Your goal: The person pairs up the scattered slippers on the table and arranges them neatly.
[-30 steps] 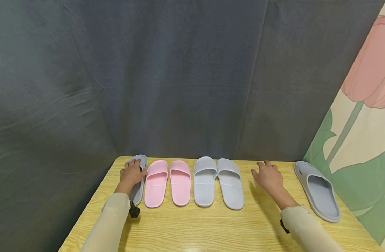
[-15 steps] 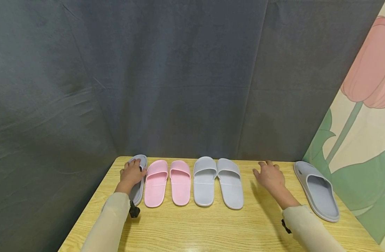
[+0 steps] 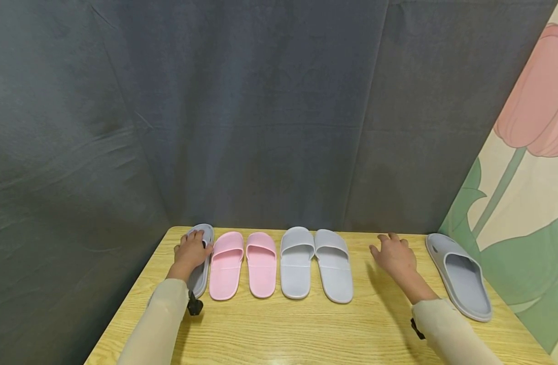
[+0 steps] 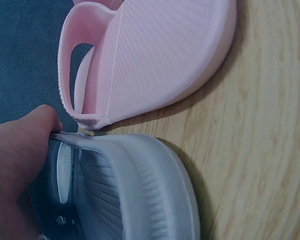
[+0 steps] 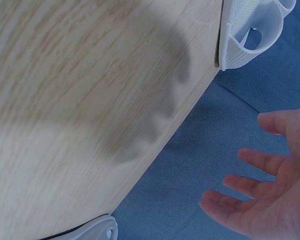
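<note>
My left hand [image 3: 190, 256] grips a grey slipper [image 4: 162, 195] at the table's far left, over its upper. In the left wrist view the thumb lies along the slipper's near-pink side; most other fingers are hidden. A pink slipper [image 3: 225, 278] lies close beside it, with a second pink slipper [image 3: 262, 271] to the right. My right hand [image 3: 394, 256] hovers over the table with fingers spread and loosely bent, holding nothing. It is between a light grey slipper [image 3: 337, 279] and a grey slipper [image 3: 466, 284] that lies angled at the far right.
Another light grey slipper [image 3: 295, 279] touches its mate mid-row. All slippers lie toes toward the back edge of the wooden table [image 3: 260, 329]. A dark grey curtain [image 3: 270, 126] hangs behind, and a wall with tulip pictures [image 3: 534, 203] stands on the right.
My right hand has drifted slightly to the right above the table. The left hand and the slippers have stayed where they were.
</note>
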{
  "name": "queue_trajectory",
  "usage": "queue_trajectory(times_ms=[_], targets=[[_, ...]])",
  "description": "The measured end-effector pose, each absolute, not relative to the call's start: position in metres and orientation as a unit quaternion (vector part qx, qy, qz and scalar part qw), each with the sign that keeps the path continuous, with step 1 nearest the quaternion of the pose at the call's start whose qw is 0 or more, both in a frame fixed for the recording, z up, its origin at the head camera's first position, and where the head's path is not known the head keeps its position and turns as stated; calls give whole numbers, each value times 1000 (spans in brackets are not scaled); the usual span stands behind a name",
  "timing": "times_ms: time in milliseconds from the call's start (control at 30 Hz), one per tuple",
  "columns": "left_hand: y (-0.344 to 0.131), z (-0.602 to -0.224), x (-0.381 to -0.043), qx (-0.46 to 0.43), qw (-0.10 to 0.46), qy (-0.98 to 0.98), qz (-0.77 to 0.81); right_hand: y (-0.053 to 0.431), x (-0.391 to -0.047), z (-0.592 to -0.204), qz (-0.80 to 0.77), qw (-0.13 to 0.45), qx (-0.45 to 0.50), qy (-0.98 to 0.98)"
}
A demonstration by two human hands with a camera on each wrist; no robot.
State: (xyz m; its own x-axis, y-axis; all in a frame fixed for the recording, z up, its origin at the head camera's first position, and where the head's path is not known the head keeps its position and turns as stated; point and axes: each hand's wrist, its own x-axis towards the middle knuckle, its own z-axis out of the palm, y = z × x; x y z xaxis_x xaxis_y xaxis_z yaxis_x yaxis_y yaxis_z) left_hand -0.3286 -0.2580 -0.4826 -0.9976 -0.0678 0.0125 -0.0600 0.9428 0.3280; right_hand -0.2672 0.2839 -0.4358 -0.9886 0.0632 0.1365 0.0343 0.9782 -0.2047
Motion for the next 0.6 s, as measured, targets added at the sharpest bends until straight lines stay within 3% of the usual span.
queue_trajectory(times_ms=[600], targets=[[-258,-483,-329,32,13,-986,-166,294,-267,-443,100,69,-23,-992]])
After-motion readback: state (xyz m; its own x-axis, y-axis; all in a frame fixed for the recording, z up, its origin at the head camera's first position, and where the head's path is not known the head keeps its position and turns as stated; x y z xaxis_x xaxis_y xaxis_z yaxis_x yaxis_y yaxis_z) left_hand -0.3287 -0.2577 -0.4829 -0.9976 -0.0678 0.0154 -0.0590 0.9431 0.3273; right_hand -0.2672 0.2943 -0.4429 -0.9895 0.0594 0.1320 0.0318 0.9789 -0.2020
